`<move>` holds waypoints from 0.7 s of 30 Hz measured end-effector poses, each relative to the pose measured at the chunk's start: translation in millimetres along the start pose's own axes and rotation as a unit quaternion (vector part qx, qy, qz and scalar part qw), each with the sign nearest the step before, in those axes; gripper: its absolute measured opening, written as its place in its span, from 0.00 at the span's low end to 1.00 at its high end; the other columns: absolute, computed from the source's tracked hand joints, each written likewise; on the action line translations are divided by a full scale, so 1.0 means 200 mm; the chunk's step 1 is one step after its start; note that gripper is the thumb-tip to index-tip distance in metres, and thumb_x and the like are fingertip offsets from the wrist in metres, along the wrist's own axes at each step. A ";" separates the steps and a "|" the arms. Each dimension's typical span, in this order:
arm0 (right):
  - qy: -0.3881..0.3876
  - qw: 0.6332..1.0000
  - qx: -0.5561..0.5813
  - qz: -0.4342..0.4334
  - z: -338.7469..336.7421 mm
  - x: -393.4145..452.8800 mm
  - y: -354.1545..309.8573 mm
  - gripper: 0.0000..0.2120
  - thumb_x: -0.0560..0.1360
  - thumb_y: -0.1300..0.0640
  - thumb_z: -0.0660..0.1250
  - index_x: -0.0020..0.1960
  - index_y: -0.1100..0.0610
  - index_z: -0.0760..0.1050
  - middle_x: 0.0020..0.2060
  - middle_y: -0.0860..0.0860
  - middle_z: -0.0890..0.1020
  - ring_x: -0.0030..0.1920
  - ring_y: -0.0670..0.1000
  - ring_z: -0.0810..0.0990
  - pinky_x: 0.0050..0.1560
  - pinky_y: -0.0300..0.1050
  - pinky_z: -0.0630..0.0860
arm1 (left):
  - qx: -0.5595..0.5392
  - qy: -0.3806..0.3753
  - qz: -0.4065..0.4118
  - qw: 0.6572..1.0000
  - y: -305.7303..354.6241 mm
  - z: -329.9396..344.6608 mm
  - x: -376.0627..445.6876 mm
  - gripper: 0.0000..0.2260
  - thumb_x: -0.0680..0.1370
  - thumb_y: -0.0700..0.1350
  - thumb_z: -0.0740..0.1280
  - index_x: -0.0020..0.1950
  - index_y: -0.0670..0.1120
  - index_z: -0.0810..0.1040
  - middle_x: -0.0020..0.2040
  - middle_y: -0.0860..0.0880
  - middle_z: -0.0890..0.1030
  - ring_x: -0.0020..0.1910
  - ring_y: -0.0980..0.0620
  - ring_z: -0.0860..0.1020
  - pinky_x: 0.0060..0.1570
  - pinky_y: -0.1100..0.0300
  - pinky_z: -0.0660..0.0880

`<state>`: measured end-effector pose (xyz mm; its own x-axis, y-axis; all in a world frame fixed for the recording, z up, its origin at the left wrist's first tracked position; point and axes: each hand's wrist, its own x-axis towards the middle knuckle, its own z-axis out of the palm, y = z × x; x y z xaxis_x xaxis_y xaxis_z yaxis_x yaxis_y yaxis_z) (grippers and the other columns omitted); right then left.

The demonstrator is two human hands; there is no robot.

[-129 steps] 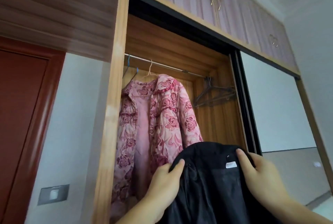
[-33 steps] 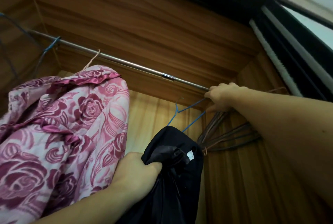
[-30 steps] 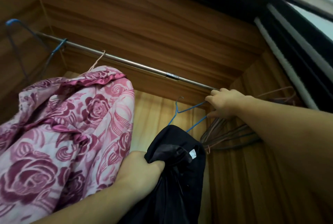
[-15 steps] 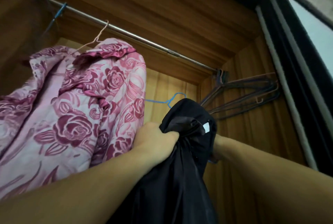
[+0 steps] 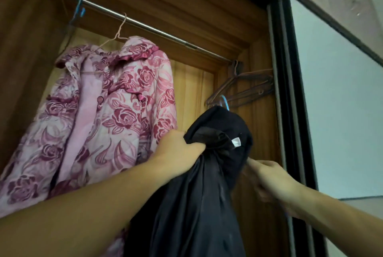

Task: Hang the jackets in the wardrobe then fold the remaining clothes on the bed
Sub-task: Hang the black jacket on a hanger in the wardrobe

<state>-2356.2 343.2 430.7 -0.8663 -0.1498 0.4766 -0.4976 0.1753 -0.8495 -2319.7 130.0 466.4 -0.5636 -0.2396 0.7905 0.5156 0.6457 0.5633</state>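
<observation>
A black jacket (image 5: 199, 184) hangs bunched from my left hand (image 5: 178, 153), which grips its collar beside a white label. The hook of a blue hanger (image 5: 224, 101) pokes out above the jacket; the rest of the hanger is hidden behind the cloth. My right hand (image 5: 269, 178) is blurred, with fingers curled at the jacket's right edge, and seems to hold the hanger's lower end. A pink rose-patterned jacket (image 5: 124, 111) hangs from the steel rail (image 5: 155, 29) on the left of the wardrobe.
Several dark empty hangers (image 5: 248, 87) are bunched at the rail's right end against the wooden side wall. Another blue hanger (image 5: 79, 11) sits at the rail's left. A pale sliding door (image 5: 342, 111) in a black frame stands to the right.
My right hand took the blue hanger off the rail and dropped down behind the black jacket. The hanger's hook now shows above the jacket, which my left hand kept holding.
</observation>
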 end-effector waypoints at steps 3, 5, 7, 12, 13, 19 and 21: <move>0.007 0.999 0.045 0.015 -0.11 -0.32 0.01 0.17 0.79 0.54 0.64 0.35 0.53 0.62 0.21 0.48 0.62 0.19 0.48 0.58 0.22 0.35 0.54 | 0.029 -0.014 -0.019 0.999 0.06 -0.05 -0.23 0.11 0.70 0.48 0.71 0.29 0.48 0.74 0.29 0.54 0.76 0.32 0.55 0.76 0.27 0.62 0.65; 0.015 0.997 0.050 0.064 -0.18 -0.55 0.01 0.16 0.78 0.57 0.64 0.35 0.52 0.62 0.21 0.47 0.61 0.19 0.47 0.57 0.22 0.34 0.53 | 0.030 -0.043 -0.022 0.998 0.13 -0.05 -0.39 0.12 0.70 0.47 0.71 0.28 0.47 0.73 0.27 0.55 0.74 0.29 0.56 0.74 0.24 0.66 0.64; 0.019 0.993 0.068 0.095 -0.23 -0.73 -0.08 0.13 0.78 0.56 0.64 0.38 0.53 0.65 0.21 0.46 0.60 0.20 0.45 0.55 0.22 0.33 0.52 | 0.021 -0.093 -0.022 0.995 0.21 -0.04 -0.52 0.14 0.70 0.45 0.71 0.27 0.48 0.71 0.25 0.55 0.73 0.26 0.56 0.72 0.23 0.68 0.64; 0.032 0.991 0.002 0.130 -0.35 -1.12 -0.24 0.15 0.77 0.48 0.66 0.52 0.61 0.74 0.25 0.47 0.62 0.22 0.45 0.55 0.21 0.35 0.50 | -0.030 -0.180 -0.019 0.983 0.37 -0.06 -0.77 0.12 0.70 0.44 0.71 0.27 0.48 0.74 0.24 0.57 0.72 0.22 0.61 0.70 0.22 0.69 0.62; 0.048 0.991 -0.019 0.123 -0.37 -1.19 -0.26 0.18 0.75 0.47 0.68 0.53 0.63 0.75 0.27 0.48 0.67 0.23 0.45 0.56 0.22 0.36 0.52 | -0.046 -0.192 -0.019 0.980 0.39 -0.07 -0.80 0.11 0.70 0.43 0.72 0.28 0.48 0.76 0.23 0.58 0.73 0.22 0.63 0.70 0.22 0.70 0.63; 0.009 0.987 -0.099 0.129 -0.27 -1.57 -0.33 0.20 0.66 0.41 0.76 0.47 0.55 0.80 0.29 0.51 0.65 0.26 0.47 0.55 0.25 0.39 0.53 | -0.128 -0.264 -0.021 0.956 0.51 -0.22 -1.01 0.05 0.67 0.50 0.73 0.31 0.57 0.81 0.26 0.62 0.79 0.26 0.66 0.76 0.23 0.73 0.66; 0.031 0.986 -0.067 0.152 -0.15 -1.66 -0.30 0.14 0.70 0.46 0.74 0.45 0.55 0.75 0.28 0.47 0.64 0.25 0.46 0.56 0.24 0.39 0.53 | -0.165 -0.302 -0.023 0.939 0.53 -0.27 -1.11 0.02 0.64 0.55 0.72 0.34 0.61 0.81 0.29 0.62 0.81 0.28 0.67 0.78 0.26 0.70 0.70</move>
<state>-2041.0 411.1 330.3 -0.9752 -0.0106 0.2209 -0.2119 0.3304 -0.9197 -2104.5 212.6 363.1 -0.8022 0.2572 0.5389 0.5970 0.3614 0.7162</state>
